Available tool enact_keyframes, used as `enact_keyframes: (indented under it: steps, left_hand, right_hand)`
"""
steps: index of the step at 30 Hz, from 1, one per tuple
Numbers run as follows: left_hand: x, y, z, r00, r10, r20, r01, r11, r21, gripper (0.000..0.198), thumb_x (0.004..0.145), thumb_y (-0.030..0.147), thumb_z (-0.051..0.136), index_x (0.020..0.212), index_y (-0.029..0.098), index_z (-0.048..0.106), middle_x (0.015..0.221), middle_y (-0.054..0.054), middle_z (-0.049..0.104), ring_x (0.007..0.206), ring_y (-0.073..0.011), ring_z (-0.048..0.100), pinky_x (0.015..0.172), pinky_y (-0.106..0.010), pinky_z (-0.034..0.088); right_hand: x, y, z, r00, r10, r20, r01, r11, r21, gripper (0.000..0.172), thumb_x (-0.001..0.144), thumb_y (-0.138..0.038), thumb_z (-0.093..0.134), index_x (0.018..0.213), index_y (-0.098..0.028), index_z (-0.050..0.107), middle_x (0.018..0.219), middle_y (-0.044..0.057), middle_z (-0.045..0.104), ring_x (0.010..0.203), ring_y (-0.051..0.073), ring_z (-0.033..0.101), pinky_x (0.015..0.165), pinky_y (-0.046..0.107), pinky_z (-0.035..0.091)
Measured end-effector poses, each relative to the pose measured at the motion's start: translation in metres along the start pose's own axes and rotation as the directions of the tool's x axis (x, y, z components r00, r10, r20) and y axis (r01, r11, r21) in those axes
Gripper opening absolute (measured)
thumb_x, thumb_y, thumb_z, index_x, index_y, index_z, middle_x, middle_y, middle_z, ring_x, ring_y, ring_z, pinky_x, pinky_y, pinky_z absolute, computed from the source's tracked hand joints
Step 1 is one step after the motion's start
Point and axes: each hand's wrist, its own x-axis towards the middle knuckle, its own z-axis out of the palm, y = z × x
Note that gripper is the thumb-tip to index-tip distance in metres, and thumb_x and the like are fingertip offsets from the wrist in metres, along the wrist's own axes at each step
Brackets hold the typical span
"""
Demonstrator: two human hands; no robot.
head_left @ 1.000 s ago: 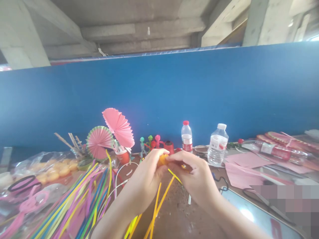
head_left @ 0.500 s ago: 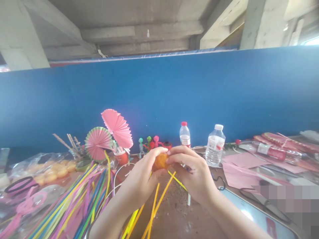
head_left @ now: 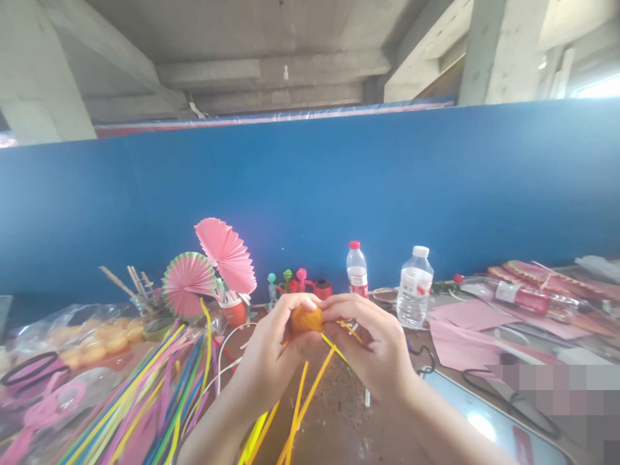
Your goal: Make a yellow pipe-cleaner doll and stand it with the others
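Observation:
An orange ball (head_left: 307,320), which looks wound from fuzzy pipe cleaner, is held up in front of me between both hands. My left hand (head_left: 276,345) curls round its left side and underside, thumb below and fingers over the top. From the right, my right hand (head_left: 371,332) pinches at the ball's edge with its fingertips; the other fingers are bent and partly hidden. A short orange strand (head_left: 351,330) shows by the right fingers. Under the hands, loose orange pipe cleaners (head_left: 310,403) and yellow ones (head_left: 254,436) lie on the brown table (head_left: 339,433).
To the left lie many coloured pipe cleaners (head_left: 130,400) and a bag of yellow balls (head_left: 99,345). Pink paper fans (head_left: 225,255) stand in a red cup (head_left: 235,312). Two bottles, one clear (head_left: 415,290), stand behind; a tablet-like panel (head_left: 484,420) and pink paper (head_left: 465,345) lie right.
The ball has moved slightly left and down in the view, and more of its wound surface shows. Both hands remain on it; an orange strand now shows by the right fingers.

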Motion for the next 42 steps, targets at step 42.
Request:
enact_keyframes:
  steps: [42]
  left_hand:
    - [0.0,0.007,0.012,0.996,-0.075,-0.042,0.076,0.997,0.026,0.016,0.087,0.032,0.032,0.091,0.02,0.042,0.093,-0.005,0.05,0.086,-0.0164,0.047,0.077,-0.031,0.04]
  right_hand:
    - [0.001,0.01,-0.003,0.984,0.019,0.18,-0.012,0.999,-0.041,0.015,0.079,-0.015,0.051,0.073,-0.019,0.064,0.083,0.005,0.06,0.073,0.013,0.056,0.064,0.027,0.048]
